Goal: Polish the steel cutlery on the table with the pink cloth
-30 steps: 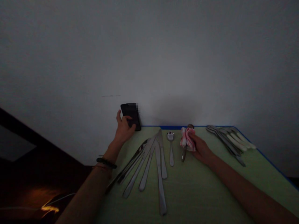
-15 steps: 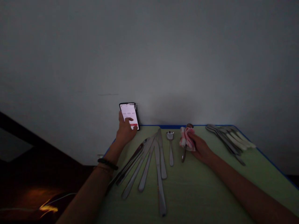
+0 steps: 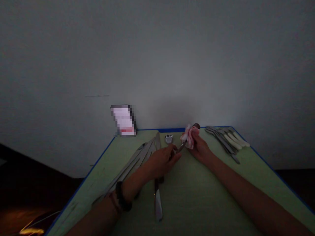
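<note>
My right hand is closed around a pink-and-white cloth wrapped over the bowl end of a dark spoon. My left hand has come to the middle of the green table. Its fingers pinch the handle end of that spoon near the cloth. A small silver spoon lies just behind my left hand. A fan of silver knives and utensils lies under and to the left of my left forearm.
A lit phone leans against the grey wall at the table's back left corner. Another group of cutlery, some with white handles, lies at the back right. The table has a blue edge. Dark floor lies to the left.
My left hand left the phone and moved right to the spoon handle by the cloth. The phone screen, dark a second ago, stays lit. The view shifted slightly.
</note>
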### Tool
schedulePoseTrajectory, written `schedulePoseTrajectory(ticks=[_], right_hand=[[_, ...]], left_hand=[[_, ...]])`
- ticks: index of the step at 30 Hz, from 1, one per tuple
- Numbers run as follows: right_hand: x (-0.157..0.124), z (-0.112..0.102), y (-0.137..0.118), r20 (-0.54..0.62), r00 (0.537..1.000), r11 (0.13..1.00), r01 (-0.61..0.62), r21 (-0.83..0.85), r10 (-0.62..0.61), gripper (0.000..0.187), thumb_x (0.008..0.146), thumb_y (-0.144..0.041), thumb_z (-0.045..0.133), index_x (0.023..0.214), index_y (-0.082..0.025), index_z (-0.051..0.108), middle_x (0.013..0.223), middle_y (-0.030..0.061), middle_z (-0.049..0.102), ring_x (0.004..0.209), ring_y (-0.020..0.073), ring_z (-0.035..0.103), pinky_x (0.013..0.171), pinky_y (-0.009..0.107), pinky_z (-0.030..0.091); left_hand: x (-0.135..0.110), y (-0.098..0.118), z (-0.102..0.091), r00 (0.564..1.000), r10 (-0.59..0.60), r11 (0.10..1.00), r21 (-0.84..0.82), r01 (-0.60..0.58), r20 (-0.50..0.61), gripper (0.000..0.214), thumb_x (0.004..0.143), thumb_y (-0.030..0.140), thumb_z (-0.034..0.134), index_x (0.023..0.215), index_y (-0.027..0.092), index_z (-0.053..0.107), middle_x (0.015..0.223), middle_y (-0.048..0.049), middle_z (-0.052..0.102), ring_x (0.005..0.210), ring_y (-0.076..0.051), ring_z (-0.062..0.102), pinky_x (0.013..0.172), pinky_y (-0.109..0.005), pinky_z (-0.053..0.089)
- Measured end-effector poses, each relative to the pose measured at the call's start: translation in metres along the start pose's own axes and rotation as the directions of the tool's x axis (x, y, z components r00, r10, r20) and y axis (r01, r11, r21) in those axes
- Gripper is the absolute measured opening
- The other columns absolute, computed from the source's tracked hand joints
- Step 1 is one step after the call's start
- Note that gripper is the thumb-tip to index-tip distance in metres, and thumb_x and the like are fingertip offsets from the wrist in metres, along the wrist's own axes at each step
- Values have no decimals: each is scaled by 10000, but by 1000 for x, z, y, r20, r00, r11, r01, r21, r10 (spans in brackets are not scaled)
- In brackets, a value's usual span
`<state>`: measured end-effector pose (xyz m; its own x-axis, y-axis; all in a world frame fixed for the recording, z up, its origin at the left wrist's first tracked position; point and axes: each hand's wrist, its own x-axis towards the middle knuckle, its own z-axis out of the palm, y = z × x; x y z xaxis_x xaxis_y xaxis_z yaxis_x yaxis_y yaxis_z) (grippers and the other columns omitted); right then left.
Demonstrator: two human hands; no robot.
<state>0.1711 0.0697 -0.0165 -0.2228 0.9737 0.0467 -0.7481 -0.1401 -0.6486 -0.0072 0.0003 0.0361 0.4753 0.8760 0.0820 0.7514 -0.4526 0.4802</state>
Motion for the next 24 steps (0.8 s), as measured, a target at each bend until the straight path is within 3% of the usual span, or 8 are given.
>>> schedulePoseTrajectory(ticks=[3,6,10,14,19,24], right_hand=[[0,-1,2,41,998,999,-37,-16,38,177,764,-324,630,889,-203,600,798,-12,647,719,109,590,721,241,464],[1,-2,4,58,995,997,-76,4,76,165,774,-321,615,881,-196,605,793,-4,651,701,117,592,689,251,468],[4,0,-1,-15,1000,977,-9,212,13,57,813,-245,554,838,-231,604,768,-44,654,718,92,600,708,227,474],[2,6,-11,-37,997,918,72,390,-63,77,813,-211,537,802,-254,601,768,-64,658,803,89,613,786,242,479],[-6,14,-16,-27,1000,927,16,375,-6,138,801,-339,546,826,-221,612,885,-2,672,869,138,611,832,304,481],[-5,14,-12,-95,995,968,51,244,-28,198,786,-404,569,839,-220,617,878,5,665,873,139,602,818,287,481]], left_hand=[[1,1,18,999,40,999,17,-39,-17,259,871,414,393,892,180,502,814,-46,594,708,-169,544,625,-271,402],[3,-6,25,998,45,999,-9,-45,-51,210,885,352,372,895,185,498,821,-45,591,738,-170,545,658,-274,406],[5,-10,23,1000,13,995,-101,-15,-21,229,909,336,315,856,191,484,711,-9,575,668,-152,542,599,-250,388],[3,-12,20,1000,-17,986,-167,17,4,275,907,344,311,733,194,462,608,19,541,583,-130,518,554,-231,368],[2,-16,21,999,-39,976,-215,38,1,330,899,340,291,642,188,432,526,30,492,502,-113,476,506,-223,343],[5,-13,22,994,-91,983,-165,80,-58,441,909,440,247,586,186,408,491,28,443,488,-113,455,481,-223,315]])
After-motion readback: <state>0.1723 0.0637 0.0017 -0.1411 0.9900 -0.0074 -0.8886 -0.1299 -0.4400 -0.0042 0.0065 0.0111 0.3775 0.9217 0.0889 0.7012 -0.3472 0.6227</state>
